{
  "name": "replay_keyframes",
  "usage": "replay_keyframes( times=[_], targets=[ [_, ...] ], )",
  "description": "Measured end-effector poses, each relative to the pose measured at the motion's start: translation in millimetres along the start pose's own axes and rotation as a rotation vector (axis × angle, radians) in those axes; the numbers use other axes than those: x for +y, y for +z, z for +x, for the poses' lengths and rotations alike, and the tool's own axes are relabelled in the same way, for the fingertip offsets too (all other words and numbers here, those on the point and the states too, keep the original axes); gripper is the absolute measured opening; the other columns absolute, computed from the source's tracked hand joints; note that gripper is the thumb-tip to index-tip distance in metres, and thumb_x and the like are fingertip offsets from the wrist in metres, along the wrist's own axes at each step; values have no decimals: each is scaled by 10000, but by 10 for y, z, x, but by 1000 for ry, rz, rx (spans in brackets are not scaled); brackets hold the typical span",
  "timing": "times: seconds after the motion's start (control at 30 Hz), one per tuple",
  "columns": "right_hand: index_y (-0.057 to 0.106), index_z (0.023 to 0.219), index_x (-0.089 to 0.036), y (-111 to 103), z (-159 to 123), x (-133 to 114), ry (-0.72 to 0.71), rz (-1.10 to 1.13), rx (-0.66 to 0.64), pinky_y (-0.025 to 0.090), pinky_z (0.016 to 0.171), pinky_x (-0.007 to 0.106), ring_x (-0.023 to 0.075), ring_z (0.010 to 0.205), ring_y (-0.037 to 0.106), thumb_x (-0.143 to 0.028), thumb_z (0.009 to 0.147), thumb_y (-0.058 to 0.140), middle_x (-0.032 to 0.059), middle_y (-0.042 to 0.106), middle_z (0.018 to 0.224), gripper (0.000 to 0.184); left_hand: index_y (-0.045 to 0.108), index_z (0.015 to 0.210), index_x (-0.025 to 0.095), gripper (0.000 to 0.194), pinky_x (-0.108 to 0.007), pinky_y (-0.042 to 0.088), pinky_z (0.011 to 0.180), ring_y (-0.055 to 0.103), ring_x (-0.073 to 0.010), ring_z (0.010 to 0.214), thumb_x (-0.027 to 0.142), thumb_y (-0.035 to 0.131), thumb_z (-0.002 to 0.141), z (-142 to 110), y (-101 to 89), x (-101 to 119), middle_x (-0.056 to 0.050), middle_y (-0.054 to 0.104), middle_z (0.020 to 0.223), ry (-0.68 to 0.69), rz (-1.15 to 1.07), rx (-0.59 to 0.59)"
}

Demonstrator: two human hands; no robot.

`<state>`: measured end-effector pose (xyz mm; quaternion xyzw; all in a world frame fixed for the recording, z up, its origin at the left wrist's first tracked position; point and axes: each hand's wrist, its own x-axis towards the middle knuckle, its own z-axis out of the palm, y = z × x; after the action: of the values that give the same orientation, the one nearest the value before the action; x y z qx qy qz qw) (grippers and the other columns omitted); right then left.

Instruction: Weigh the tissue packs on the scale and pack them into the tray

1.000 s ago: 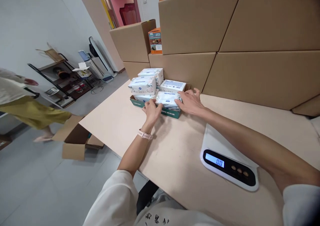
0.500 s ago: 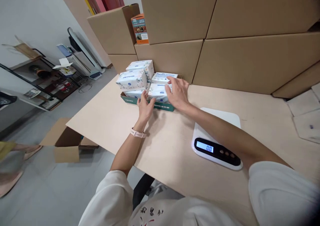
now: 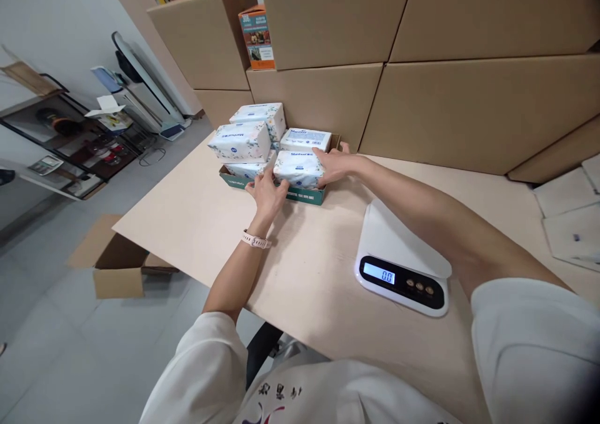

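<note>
Soft packs of tissues with a floral print fill a shallow green carton tray [image 3: 307,196] on the table. My left hand [image 3: 266,197] is at the tray's front, its fingertips in the gap at the left end of the front right tissue pack [image 3: 296,164] and its thumb by that pack's lower edge. Around the right end of the same pack, my right hand [image 3: 334,164] is closed, some fingers hidden. Another pack [image 3: 240,141] lies on top at the left, with a further raised pack [image 3: 260,116] behind it. A flat pack [image 3: 307,139] sits at the back right.
A white digital scale [image 3: 398,255] reading 0.0 lies under my right forearm. Large cardboard boxes [image 3: 323,99] stand stacked along the table's back. White packs [image 3: 569,205] sit at the far right. An open carton [image 3: 119,258] is on the floor at the left.
My right hand has shifted from above the front right pack down to its right end. My left hand stays at the tray's front. The view has tilted slightly, and the person's feet at left have mostly left it.
</note>
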<state>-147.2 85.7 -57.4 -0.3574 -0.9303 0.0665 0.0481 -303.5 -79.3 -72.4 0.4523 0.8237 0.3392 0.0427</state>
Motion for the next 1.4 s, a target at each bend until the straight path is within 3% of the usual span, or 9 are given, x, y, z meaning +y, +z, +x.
replay_keyframes(
  times=[0.13, 0.3, 0.37, 0.5, 0.6, 0.73, 0.97, 1.13, 1.4],
  targets=[
    [304, 1722, -123, -43, -159, -140, 60, 88, -101, 237, 1291, 698, 468, 1432, 587, -374, 794, 764, 235, 762, 1354, 1066, 715, 1378, 200, 496, -658, 320, 1300, 634, -398, 1415, 258, 599, 899, -41, -56, 28, -146, 812, 1300, 41, -74, 40],
    [396, 1684, -184, -232, -420, -274, 71, 243, 76, 292, 1261, 628, 447, 1450, 550, -342, 817, 731, 198, 716, 1425, 943, 563, 1521, 244, 590, -460, 420, 1311, 573, -309, 1538, 328, 650, 944, -188, -223, 125, -109, 640, 1625, 313, -404, 159],
    [389, 1688, -198, -284, -529, -308, 20, 330, 166, 340, 1232, 639, 456, 1449, 539, -367, 837, 739, 189, 699, 1456, 936, 547, 1499, 276, 540, -450, 408, 1327, 512, -298, 1598, 396, 683, 990, -270, -304, 185, -98, 580, 1675, 442, -525, 201],
    [377, 1690, -323, -428, -896, -359, -161, 595, 398, 442, 1191, 649, 440, 1454, 532, -541, 847, 816, 125, 594, 1614, 975, 556, 1391, 353, 573, -479, 437, 1279, 474, -307, 1617, 562, 827, 931, -440, -458, 334, -73, 537, 1673, 660, -812, 338],
    [372, 1690, -391, -597, -1350, -369, -245, 753, 530, 525, 1183, 571, 391, 1481, 533, -591, 814, 879, 72, 493, 1706, 1032, 552, 1352, 366, 616, -439, 481, 1203, 518, -286, 1554, 540, 899, 873, -561, -536, 445, -45, 584, 1558, 775, -1017, 375],
    [441, 1656, -469, -713, -2058, -216, -188, 763, 600, 619, 1113, 482, 325, 1416, 568, -585, 813, 908, 34, 541, 1629, 970, 564, 1281, 352, 566, -405, 456, 1242, 591, -237, 1414, 552, 904, 875, -712, -453, 546, -21, 592, 1394, 751, -1106, 227],
    [561, 1605, -446, -433, -2995, 304, 8, 618, 628, 663, 1033, 489, 296, 1276, 601, -587, 806, 919, 66, 626, 1447, 887, 515, 1139, 303, 699, -408, 555, 1136, 599, -296, 1447, 694, 949, 757, -1105, 68, 722, -68, 619, 1425, 441, -1063, -317],
    [626, 1559, -400, -175, -3218, 469, 108, 651, 619, 666, 1002, 557, 289, 1181, 615, -528, 770, 942, 71, 651, 1268, 859, 526, 1094, 286, 626, -407, 579, 1123, 635, -271, 1402, 631, 949, 789, -1300, 256, 781, -86, 644, 1413, 361, -1059, -477],
    [672, 1483, -393, 30, -3245, 656, 184, 756, 588, 646, 1048, 571, 276, 1131, 644, -495, 750, 952, 48, 662, 1172, 791, 538, 1113, 283, 542, -459, 585, 1139, 649, -270, 1393, 550, 919, 836, -1363, 494, 718, -107, 647, 1449, 340, -993, -541]
  ],
)
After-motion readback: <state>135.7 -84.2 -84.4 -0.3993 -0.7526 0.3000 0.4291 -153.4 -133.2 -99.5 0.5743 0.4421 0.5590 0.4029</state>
